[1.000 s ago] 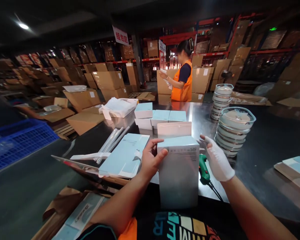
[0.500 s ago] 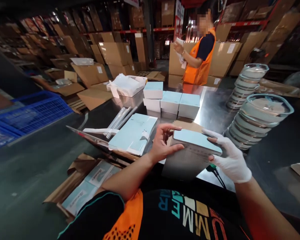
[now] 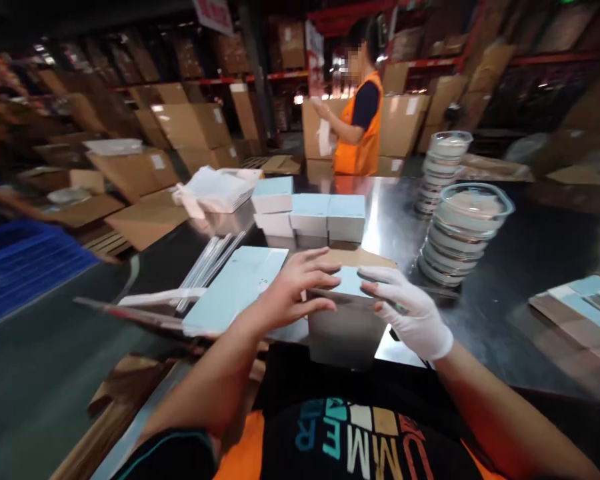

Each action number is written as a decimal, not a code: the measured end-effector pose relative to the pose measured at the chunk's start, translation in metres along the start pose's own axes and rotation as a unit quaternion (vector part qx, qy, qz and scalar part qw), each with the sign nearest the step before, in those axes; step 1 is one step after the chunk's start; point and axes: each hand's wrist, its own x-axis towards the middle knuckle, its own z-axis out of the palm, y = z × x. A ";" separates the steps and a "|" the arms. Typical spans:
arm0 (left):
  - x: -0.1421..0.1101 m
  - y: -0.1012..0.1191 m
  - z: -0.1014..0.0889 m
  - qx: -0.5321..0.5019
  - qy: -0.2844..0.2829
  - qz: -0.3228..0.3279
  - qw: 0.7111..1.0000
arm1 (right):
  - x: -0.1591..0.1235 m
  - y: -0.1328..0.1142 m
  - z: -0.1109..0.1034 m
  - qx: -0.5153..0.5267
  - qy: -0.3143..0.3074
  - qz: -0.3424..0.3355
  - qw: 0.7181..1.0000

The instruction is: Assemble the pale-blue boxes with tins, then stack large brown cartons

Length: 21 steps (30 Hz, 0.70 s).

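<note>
Broadly, a long shiny metal table (image 3: 395,220) runs from the lower centre of the frame up toward the middle, with brown cardboard cartons (image 3: 190,127) stacked across the upper left and upper right. At the top centre a person in an orange vest (image 3: 359,127) stands behind the far end of the table, holding white paper. At the left edge sits a blue crate (image 3: 25,267). On the right side of the table stand two stacks of round clear lidded containers (image 3: 463,233), one behind the other. Just above frame centre, pale blue boxes (image 3: 310,215) sit grouped together, with a white basket (image 3: 220,190) to their left. A flat pale blue sheet (image 3: 240,290) lies left of centre beside some clear strips. At the lower centre, a grey box with a pale blue top (image 3: 347,317) stands upright at the near table edge. The bare left hand (image 3: 293,293) grips its upper left edge, fingers curled over the top; the white-gloved right hand (image 3: 405,310) clasps its upper right edge.
</note>
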 end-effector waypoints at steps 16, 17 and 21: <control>0.023 -0.014 -0.002 -0.287 0.359 -0.255 0.851 | 0.049 0.100 -0.230 -0.552 0.053 0.246 0.795; 0.021 -0.018 0.011 -0.349 0.318 -0.301 0.829 | 0.049 0.104 -0.236 -0.549 0.049 0.244 0.798; 0.015 -0.021 0.058 -0.475 0.200 -0.360 0.778 | 0.056 0.090 -0.250 -0.547 0.132 0.218 0.798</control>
